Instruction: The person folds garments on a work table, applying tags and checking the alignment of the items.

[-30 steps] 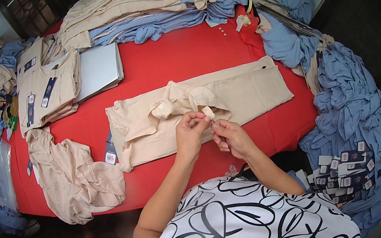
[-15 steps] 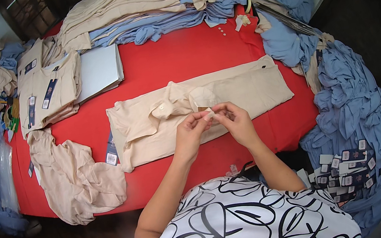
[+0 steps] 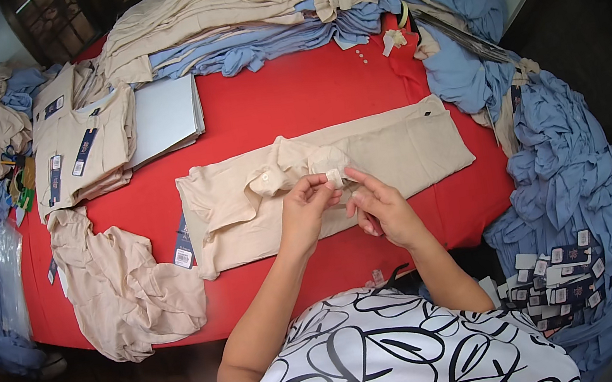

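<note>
A: In the head view, what are the hands doing?

B: The left hand pinches a small whitish piece between thumb and forefinger. The right hand is just beside it, forefinger stretched toward the piece's edge, the other fingers curled.

A: Does the right one grip anything?

B: I cannot tell; the curled fingers hide what may lie between them, and I cannot say whether the forefinger touches the piece.

A: And where is the piece?

B: Right at the near side of a raised, bunched part of a folded beige garment. Whether it belongs to that garment is unclear. The garment lies lengthwise across the red worktop, with a pale button on its bunched part and a navy tag poking out at its left end.

A: What else is around it?

B: A crumpled beige garment near that left end, hanging over the worktop's front edge. Further up on the left, tagged beige garments overlap a stack of pale boards. Along the back runs a heap of beige cloth over blue cloth. To the right, blue garments are piled up, with a cluster of tags lying on them.
</note>
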Available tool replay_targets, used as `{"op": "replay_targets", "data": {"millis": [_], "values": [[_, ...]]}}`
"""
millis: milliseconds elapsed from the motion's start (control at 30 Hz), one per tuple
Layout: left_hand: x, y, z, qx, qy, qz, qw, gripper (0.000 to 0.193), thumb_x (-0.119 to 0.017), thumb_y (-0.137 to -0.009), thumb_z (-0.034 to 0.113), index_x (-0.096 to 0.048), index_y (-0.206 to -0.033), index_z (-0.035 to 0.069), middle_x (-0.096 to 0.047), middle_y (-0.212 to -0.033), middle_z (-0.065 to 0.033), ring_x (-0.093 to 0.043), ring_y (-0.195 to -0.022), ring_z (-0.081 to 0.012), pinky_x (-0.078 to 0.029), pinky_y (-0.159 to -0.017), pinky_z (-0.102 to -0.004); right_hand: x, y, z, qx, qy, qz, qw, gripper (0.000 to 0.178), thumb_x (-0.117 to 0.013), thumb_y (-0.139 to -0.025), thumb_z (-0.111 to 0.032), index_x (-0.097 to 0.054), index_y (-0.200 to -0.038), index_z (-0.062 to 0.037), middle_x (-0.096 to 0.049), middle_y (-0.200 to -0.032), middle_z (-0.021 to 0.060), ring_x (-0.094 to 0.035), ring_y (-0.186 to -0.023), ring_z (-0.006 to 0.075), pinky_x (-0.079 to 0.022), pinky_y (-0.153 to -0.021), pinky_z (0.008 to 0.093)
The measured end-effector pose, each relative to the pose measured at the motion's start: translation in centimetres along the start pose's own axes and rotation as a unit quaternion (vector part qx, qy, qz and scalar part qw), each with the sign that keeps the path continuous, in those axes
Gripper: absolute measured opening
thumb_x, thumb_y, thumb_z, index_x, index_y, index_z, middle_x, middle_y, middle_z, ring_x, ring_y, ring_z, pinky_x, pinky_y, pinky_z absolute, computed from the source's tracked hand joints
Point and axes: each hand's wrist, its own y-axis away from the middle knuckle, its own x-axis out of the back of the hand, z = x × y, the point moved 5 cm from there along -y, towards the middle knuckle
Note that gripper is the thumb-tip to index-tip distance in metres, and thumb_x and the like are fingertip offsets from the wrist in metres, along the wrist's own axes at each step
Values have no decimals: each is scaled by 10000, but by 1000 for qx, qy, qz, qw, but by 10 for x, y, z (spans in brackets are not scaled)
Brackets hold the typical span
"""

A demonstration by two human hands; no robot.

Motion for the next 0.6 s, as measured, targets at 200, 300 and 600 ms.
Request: {"op": "replay_targets", "data": {"millis": [200, 300, 600], "values": [[0, 1, -1, -11, -20, -13, 1000, 189, -621, -939, 95, -613, -1067, -43, -670, -935, -91, -663, -851, -133, -536, -772, -245, -6, 2, 10, -40, -131, -33, 990, 510, -448, -1020, -178, -301, -1466, 22, -573, -841, 84, -436, -505, 77, -350, -428, 207], [1, 1, -2, -14, -26, -16, 999, 181, -621, -937, 88, -613, -1060, -45, -670, -933, -92, -666, -839, -133, -539, -765, -246, -6, 2, 11, -39, -135, -28, 990, 499, -435, -1028, -190, -305, -1457, 29, -569, -835, 84, -427, -504, 76, -345, -426, 208], [1, 1, -3, -48, -77, -14, 996, 140, -605, -943, 60, -607, -1022, -56, -672, -921, -100, -671, -828, -135, -544, -733, -246, -8, 5, 11, -45, -140, -22, 989, 464, -420, -1037, -189, -332, -1441, 21, -568, -829, 83, -414, -504, 72, -337, -425, 207]]}}
